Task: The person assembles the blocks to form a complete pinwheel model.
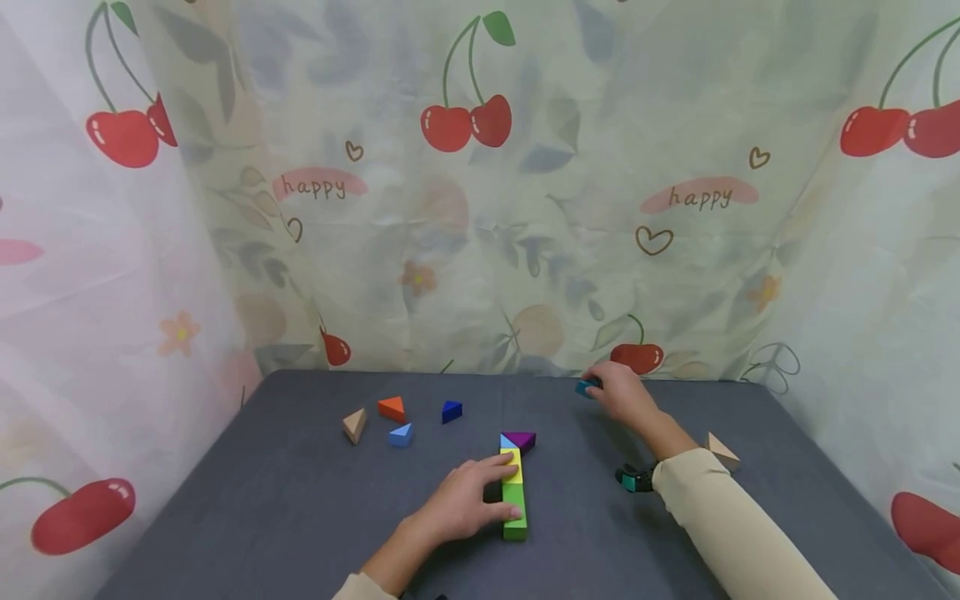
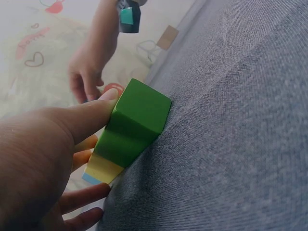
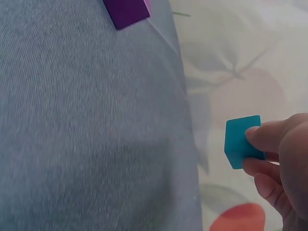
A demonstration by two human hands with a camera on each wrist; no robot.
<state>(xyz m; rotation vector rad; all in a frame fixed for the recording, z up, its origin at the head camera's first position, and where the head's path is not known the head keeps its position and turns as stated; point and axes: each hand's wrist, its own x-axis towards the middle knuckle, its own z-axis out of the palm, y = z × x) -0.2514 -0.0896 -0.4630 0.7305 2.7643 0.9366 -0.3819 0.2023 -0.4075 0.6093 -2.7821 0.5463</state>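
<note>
A row of blocks stands before me: a green block [image 1: 514,510] nearest, then a yellow block [image 1: 512,477], with a light blue triangle [image 1: 507,442] and a purple triangular block [image 1: 522,439] at the far end. My left hand [image 1: 467,500] rests across this row from the left, thumb on the green block and forefinger on the yellow one. Farther back and to the right, my right hand [image 1: 621,392] pinches a teal block [image 3: 242,139] between thumb and fingers near the table's far edge.
On the left of the grey table [image 1: 285,500] lie a wooden triangle [image 1: 355,426], an orange block [image 1: 392,408], a light blue block [image 1: 401,435] and a dark blue block [image 1: 452,411]. Another wooden triangle [image 1: 722,452] sits beyond my right sleeve. A printed curtain [image 1: 480,250] surrounds the table.
</note>
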